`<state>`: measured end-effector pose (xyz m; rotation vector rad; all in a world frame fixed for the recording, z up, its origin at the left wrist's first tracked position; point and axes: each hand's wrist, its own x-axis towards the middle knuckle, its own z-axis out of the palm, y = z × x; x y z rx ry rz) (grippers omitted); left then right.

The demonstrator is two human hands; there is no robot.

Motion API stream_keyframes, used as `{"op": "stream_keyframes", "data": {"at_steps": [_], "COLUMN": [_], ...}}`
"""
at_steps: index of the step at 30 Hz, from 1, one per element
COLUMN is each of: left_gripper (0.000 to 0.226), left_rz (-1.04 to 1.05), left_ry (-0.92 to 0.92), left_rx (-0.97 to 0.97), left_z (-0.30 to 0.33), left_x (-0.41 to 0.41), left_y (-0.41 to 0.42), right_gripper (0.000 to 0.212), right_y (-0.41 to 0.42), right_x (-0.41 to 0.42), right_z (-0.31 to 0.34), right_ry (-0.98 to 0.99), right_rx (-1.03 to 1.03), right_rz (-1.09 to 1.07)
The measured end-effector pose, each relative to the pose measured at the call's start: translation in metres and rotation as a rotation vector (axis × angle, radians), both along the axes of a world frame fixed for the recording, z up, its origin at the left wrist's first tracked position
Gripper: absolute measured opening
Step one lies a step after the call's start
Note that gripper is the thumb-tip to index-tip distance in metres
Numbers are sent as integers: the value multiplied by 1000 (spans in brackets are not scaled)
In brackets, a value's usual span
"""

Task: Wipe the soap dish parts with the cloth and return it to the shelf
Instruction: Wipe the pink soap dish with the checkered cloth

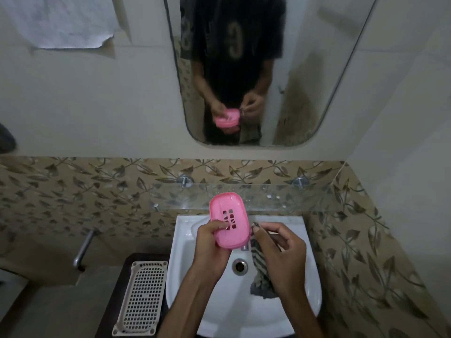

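Left hand grips the pink soap dish above the sink. Right hand pinches the striped cloth just beside it.

in the mirror, the dark shirt of the reflected person carries large pale characters: one in the middle looks like a reversed "g", and another at the left edge is cut off and too blurred to read. the paper sheet on the wall shows no legible writing.
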<state>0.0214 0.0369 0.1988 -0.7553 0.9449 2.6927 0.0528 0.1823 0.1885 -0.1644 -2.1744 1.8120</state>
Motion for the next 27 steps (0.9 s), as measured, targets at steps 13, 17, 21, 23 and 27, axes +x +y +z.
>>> {"op": "stream_keyframes", "data": {"at_steps": [13, 17, 21, 23, 27], "left_gripper": [64, 64, 71, 73, 70], "left_rz": [-103, -114, -149, -157, -154], "left_ry": [190, 172, 152, 136, 146], "left_rx": [-221, -282, -328, -326, -290], "left_z": [6, 3, 3, 1, -3], "left_x": [7, 3, -2, -3, -5], "left_y": [15, 10, 9, 14, 16], "right_gripper": [8, 4, 8, 11, 14], "right_y": [-7, 0, 6, 0, -6], "right_x": [11, 8, -3, -4, -4], "right_z": [1, 3, 4, 1, -5], "right_ry": [83, 95, 146, 75, 4], "right_rx": [484, 578, 613, 411, 147], "right_rz": [58, 259, 396, 406, 309]}}
